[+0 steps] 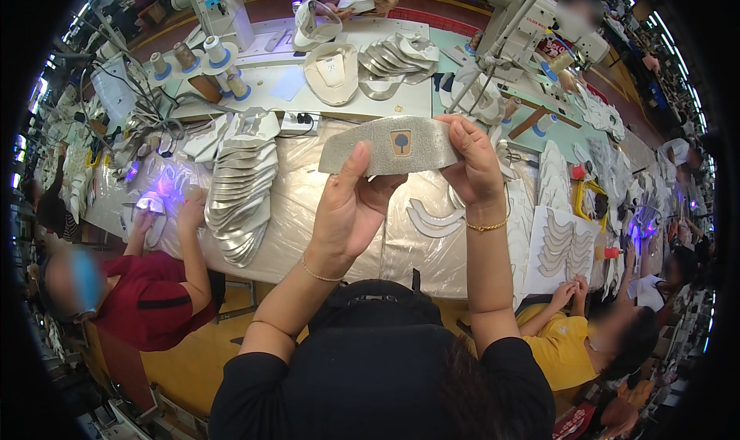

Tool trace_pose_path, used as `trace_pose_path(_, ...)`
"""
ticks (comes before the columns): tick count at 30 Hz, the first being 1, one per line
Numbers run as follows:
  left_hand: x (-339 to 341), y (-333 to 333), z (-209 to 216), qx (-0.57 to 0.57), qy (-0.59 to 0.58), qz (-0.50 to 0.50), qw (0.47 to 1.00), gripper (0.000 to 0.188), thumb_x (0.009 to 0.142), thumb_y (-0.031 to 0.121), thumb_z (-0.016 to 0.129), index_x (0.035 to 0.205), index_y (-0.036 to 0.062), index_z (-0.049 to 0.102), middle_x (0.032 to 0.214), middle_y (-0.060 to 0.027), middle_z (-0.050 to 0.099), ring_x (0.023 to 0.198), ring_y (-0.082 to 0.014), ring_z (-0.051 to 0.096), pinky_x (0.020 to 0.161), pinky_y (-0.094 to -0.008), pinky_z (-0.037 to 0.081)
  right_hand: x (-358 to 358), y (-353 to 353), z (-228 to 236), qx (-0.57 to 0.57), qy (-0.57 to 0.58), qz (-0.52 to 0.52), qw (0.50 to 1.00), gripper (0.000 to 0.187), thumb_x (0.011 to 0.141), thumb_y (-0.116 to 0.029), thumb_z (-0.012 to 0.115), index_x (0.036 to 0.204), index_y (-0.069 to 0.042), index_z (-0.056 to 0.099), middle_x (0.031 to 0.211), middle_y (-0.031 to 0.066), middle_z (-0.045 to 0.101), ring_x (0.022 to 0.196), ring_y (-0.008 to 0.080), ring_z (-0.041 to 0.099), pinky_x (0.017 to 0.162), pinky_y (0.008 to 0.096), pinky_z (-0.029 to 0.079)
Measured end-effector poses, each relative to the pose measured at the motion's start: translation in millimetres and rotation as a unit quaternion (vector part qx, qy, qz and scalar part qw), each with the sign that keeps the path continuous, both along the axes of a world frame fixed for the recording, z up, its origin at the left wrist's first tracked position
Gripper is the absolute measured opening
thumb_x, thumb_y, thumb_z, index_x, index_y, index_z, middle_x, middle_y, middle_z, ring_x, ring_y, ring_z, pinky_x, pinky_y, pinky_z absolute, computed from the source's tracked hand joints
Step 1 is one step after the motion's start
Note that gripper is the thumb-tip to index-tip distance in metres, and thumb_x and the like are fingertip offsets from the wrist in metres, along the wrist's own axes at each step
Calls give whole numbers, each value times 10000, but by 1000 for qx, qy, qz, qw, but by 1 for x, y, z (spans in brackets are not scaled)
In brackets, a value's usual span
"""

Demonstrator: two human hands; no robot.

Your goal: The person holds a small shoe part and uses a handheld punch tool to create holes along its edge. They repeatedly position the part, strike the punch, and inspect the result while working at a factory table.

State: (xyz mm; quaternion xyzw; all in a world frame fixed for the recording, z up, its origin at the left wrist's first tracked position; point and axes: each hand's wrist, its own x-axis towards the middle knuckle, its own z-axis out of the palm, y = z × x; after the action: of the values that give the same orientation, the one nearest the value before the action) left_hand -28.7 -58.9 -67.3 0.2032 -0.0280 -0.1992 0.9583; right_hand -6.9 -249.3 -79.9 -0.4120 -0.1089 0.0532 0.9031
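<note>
The left hand (351, 209) is partly closed around the lower edge of a silver-grey panel (381, 149), its thumb laid on the front face and its fingers mostly behind; the right hand (472, 162) pinches the panel's right end, thumb in front, the other fingers bent in; the panel is held up above the plastic-covered worktable (339, 267), towards its far edge, with a small patch (401, 142) (a dark blue tree shape on tan) facing the wearer.

Beneath the right wrist, pale curved strips (435, 223) lie on the worktable; a long overlapping stack of silver-and-white pieces (243, 189) runs from near the far edge towards the near edge, left of the left hand; a white sheet (539, 282) bearing rows of curved strips lies by the near right corner, next to a person in yellow (559, 347); a person in maroon (158, 301) sits at the left end, handling what may be a whitish piece under violet light, though blur and glare obscure it.
</note>
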Motion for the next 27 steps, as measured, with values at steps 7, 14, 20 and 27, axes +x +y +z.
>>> trace_pose_path(7, 0, -1, 0, 1, 5, -3, 1000, 294, 956, 243, 503, 1123, 9, 566, 1061, -105, 645, 943, -202, 645, 874, -332, 520, 0, -1, -1, 3, 6, -4, 1000, 288, 927, -206, 559, 1099, 23, 587, 974, 65, 652, 890, 117, 615, 821, 260, 487)
trace_pose_path(14, 1, -1, -3, 11, 5, 2, 1000, 283, 954, 241, 508, 1116, 16, 567, 1057, -96, 641, 944, -196, 640, 867, -333, 519, -1, -1, -6, -1, 21, -8, 1000, 283, 926, -208, 563, 1090, 20, 592, 961, 61, 653, 873, 115, 615, 810, 256, 486)
trace_pose_path(20, 7, 1, -27, 50, 32, 9, 998, 271, 931, 267, 532, 1124, 77, 548, 1107, -65, 586, 1046, -187, 531, 934, -385, 402, -1, 0, -28, -65, 77, -39, 994, 264, 921, -190, 573, 1077, 21, 606, 954, 52, 656, 863, 103, 610, 797, 232, 482)
trace_pose_path(27, 11, 5, -97, 100, 202, -20, 974, 253, 908, 265, 551, 1095, 96, 530, 1064, -52, 546, 988, -184, 491, 898, -378, 369, -10, 5, -89, -242, 164, -38, 956, 287, 924, -230, 578, 1078, 8, 624, 909, 25, 642, 802, 64, 571, 737, 191, 456)
